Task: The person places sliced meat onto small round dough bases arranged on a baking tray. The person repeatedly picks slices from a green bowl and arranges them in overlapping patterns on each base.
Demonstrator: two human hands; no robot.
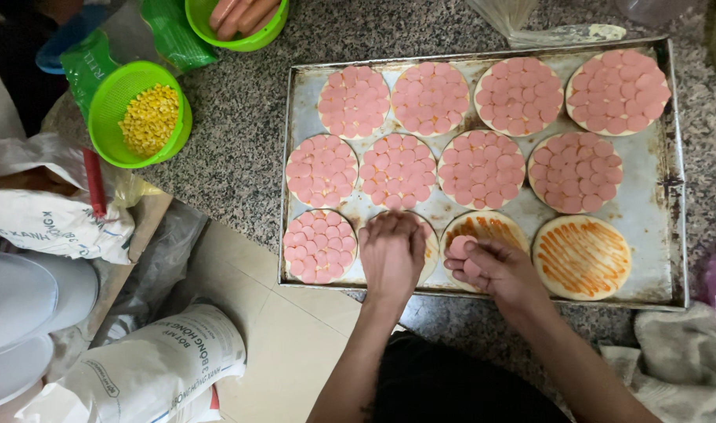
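A metal baking tray [654,211] on a speckled stone counter holds several small round pizza bases. Most are covered with pink sausage slices [399,170]. My left hand [392,252] lies flat, fingers down, on a base in the front row, second from the left, covering most of it. My right hand [491,268] holds a small stack of pink sausage slices [460,246] over the front edge of a sauced base [485,229]. At the front right lies another base [581,257] with only orange sauce stripes.
A green colander of corn kernels [148,117] and a green bowl of whole sausages [239,17] stand left of the tray. Clear plastic bags lie behind it, a grey cloth [679,360] at the front right. White flour sacks [150,368] sit on the tiled floor, bottom left.
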